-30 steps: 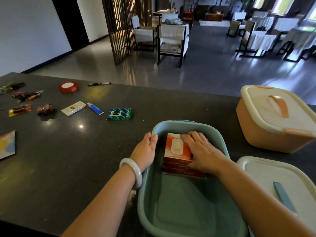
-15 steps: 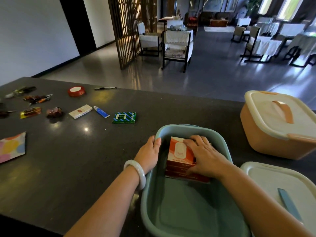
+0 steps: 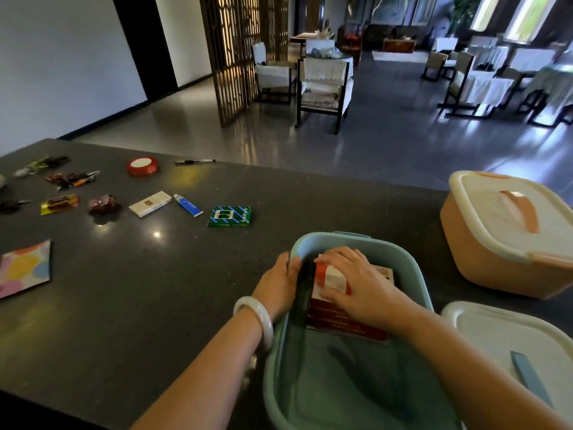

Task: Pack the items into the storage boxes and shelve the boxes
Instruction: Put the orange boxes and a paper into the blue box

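Observation:
A teal storage box (image 3: 421, 293) stands open on the dark counter in front of me. My left hand (image 3: 277, 283) grips its left rim, fingers curled over the edge. Inside at the far end lies an orange-and-white carton (image 3: 333, 279) on red packaging (image 3: 344, 321). My right hand (image 3: 359, 283) holds the carton from above, fingers over its left edge and thumb on its near side. A pale face with a red mark (image 3: 384, 273) shows just right of the hand. Loose items lie to the left: a green packet (image 3: 228, 216), a blue tube (image 3: 188, 205) and a white pack (image 3: 150, 203).
An orange box with a cream lid (image 3: 508, 234) stands at the right. A cream lid with a blue handle (image 3: 511, 342) lies near me on the right. Farther left are a red tape roll (image 3: 142, 166), a pen (image 3: 194, 162), wrapped sweets (image 3: 60, 203) and a colourful card (image 3: 24, 268).
My right hand has slid left across the carton and now grasps its left edge; the carton looks shifted or tipped. My left hand stays on the teal rim.

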{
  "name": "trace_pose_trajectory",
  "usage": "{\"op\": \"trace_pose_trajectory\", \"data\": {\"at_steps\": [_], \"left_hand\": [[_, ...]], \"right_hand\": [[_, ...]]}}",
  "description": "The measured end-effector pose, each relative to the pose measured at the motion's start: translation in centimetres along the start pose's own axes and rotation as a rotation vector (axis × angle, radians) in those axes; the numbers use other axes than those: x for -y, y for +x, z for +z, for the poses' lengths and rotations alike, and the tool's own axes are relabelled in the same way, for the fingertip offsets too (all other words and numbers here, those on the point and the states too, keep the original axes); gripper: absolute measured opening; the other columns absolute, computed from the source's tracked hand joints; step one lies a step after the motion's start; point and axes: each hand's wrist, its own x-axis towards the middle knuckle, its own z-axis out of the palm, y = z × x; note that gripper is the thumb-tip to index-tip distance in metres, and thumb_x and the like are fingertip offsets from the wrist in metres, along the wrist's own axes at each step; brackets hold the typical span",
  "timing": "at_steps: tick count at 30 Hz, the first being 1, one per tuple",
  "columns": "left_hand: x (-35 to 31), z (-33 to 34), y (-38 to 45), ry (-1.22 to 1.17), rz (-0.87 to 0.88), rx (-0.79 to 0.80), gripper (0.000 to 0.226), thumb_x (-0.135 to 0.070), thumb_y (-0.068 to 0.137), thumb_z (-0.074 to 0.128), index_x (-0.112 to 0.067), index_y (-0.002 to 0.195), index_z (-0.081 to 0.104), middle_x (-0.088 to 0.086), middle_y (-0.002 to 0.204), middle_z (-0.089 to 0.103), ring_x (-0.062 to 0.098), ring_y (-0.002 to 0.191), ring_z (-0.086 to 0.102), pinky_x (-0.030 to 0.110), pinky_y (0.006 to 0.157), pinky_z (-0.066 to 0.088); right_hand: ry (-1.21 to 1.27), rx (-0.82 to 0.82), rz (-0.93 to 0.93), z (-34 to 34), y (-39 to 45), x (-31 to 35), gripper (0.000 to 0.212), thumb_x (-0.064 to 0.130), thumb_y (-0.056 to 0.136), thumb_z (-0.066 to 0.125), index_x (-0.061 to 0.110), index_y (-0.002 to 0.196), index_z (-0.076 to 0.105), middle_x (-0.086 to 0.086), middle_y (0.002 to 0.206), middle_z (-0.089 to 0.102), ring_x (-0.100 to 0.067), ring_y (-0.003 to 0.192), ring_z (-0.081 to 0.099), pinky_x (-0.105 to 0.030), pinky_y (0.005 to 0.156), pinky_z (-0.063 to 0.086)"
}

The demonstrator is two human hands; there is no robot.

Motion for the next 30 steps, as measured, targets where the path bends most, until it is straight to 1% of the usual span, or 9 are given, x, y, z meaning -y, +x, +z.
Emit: {"op": "trace_pose_trajectory", "data": {"at_steps": [2,5,8,11,13,15,18,24,30], "left_hand": [[0.2,0.1,0.0,-0.038,-0.015,-0.005,0.034,-0.056,0.098,0.024,-0.035,0.109,0.049,-0.012,0.091,0.058,0.001,0.079,0.054,0.023,0.064,0.038],[0.7,0.0,-0.2,-0.107,-0.025,-0.032,0.043,-0.059,0.097,0.025,-0.032,0.111,0.055,-0.008,0.099,0.062,0.006,0.087,0.059,0.027,0.072,0.043],[1.6,-1.4,-0.2,-0.074,-0.016,-0.056,0.041,-0.058,0.097,0.025,-0.03,0.097,0.055,-0.004,0.084,0.062,0.005,0.071,0.059,0.022,0.059,0.04],[2.7,-4.2,0.2,0.039,-0.005,-0.067,0.038,-0.053,0.099,0.026,-0.027,0.109,0.052,-0.007,0.083,0.058,0.007,0.073,0.056,0.027,0.068,0.045],[3.7,-6.5,0.5,0.123,0.006,-0.093,0.04,-0.05,0.1,0.028,-0.023,0.119,0.05,-0.002,0.095,0.061,0.012,0.085,0.059,0.033,0.081,0.048],[4.7,-8.6,0.9,0.202,0.006,-0.115,0.042,-0.049,0.1,0.03,-0.023,0.128,0.047,0.003,0.113,0.062,0.017,0.101,0.06,0.033,0.088,0.046],[6.6,-11.9,1.8,0.307,-0.006,-0.133,0.047,-0.049,0.1,0.031,-0.022,0.137,0.041,0.004,0.13,0.057,0.02,0.115,0.056,0.032,0.092,0.041],[10.2,-18.5,3.8,0.493,-0.047,-0.166,0.052,-0.052,0.098,0.034,-0.022,0.141,0.035,0.006,0.135,0.051,0.023,0.118,0.054,0.036,0.094,0.044],[13.7,-23.8,6.4,0.658,-0.032,-0.208,0.054,-0.053,0.097,0.038,-0.021,0.14,0.036,0.006,0.138,0.044,0.026,0.124,0.046,0.041,0.099,0.043]], "right_hand": [[-0.04,-0.003,-0.018,-0.1,1.4,1.1,0.046,0.045,0.087,0.058,0.038,0.13,0.043,0.019,0.132,0.04,-0.001,0.124,0.032,-0.026,0.106,0.028],[-0.084,0.009,0.011,-0.4,3.5,2.2,0.047,0.038,0.088,0.061,0.034,0.132,0.044,0.015,0.134,0.041,-0.005,0.127,0.033,-0.026,0.109,0.027],[-0.094,0.034,0.034,-0.4,5.6,3.5,0.047,0.034,0.088,0.063,0.033,0.131,0.045,0.014,0.13,0.042,-0.005,0.123,0.038,-0.032,0.107,0.037],[-0.14,0.078,0.055,0.2,7.9,4.6,0.05,0.034,0.088,0.063,0.031,0.135,0.043,0.012,0.135,0.04,-0.008,0.128,0.035,-0.031,0.106,0.034],[-0.157,0.094,0.058,1.0,9.6,5.4,0.051,0.034,0.088,0.062,0.031,0.135,0.043,0.011,0.135,0.041,-0.009,0.129,0.035,-0.03,0.107,0.033],[-0.163,0.11,0.058,1.8,11.4,6.3,0.051,0.034,0.088,0.063,0.029,0.135,0.044,0.009,0.134,0.042,-0.01,0.129,0.036,-0.032,0.108,0.034],[-0.182,0.146,0.05,3.5,14.4,7.9,0.052,0.034,0.088,0.064,0.027,0.135,0.044,0.007,0.136,0.042,-0.012,0.129,0.038,-0.035,0.109,0.035],[-0.204,0.219,0.084,6.9,20.4,10.6,0.054,0.034,0.088,0.064,0.025,0.137,0.043,0.002,0.138,0.043,-0.015,0.129,0.04,-0.037,0.109,0.036],[-0.201,0.249,0.135,9.6,25.4,11.4,0.054,0.035,0.086,0.066,0.022,0.134,0.046,-0.001,0.135,0.047,-0.016,0.124,0.045,-0.032,0.106,0.038]]}}
